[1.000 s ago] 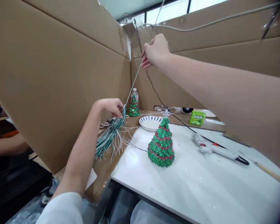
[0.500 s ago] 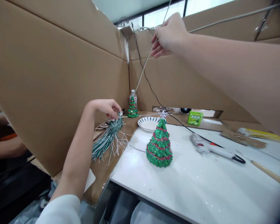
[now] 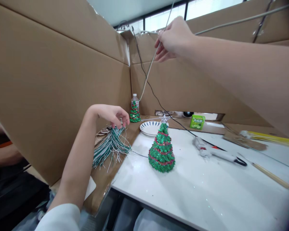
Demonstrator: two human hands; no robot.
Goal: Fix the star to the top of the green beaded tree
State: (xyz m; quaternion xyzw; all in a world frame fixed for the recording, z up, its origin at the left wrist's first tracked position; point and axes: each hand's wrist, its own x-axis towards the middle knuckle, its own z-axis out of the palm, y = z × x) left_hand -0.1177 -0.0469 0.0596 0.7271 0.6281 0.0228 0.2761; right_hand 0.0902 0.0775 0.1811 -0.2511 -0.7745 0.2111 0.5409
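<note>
My right hand (image 3: 173, 40) is raised high and pinches one thin white strand (image 3: 148, 75) that hangs down toward the bottle. My left hand (image 3: 114, 115) hovers over a bundle of green-and-white strands (image 3: 109, 145) lying on the brown cardboard ledge; its fingers curl down and are apart, just above the bundle's top. A green glitter Christmas tree with red garland and a clear star (image 3: 161, 148) stands on the white table (image 3: 202, 192) to the right of the bundle.
A smaller glitter tree (image 3: 134, 113) and a bottle (image 3: 134, 98) stand at the back corner. A striped plate (image 3: 150, 128), a green box (image 3: 197, 122), a white glue gun (image 3: 216, 153) with black cord and a wooden stick (image 3: 271, 175) lie on the table. Cardboard walls (image 3: 50, 86) enclose the space. Another person's arm (image 3: 4, 154) is at left.
My right hand pulled the single strand up and right, out of the bundle. My left hand let go of the bundle's top, and the bundle settled flat on the ledge.
</note>
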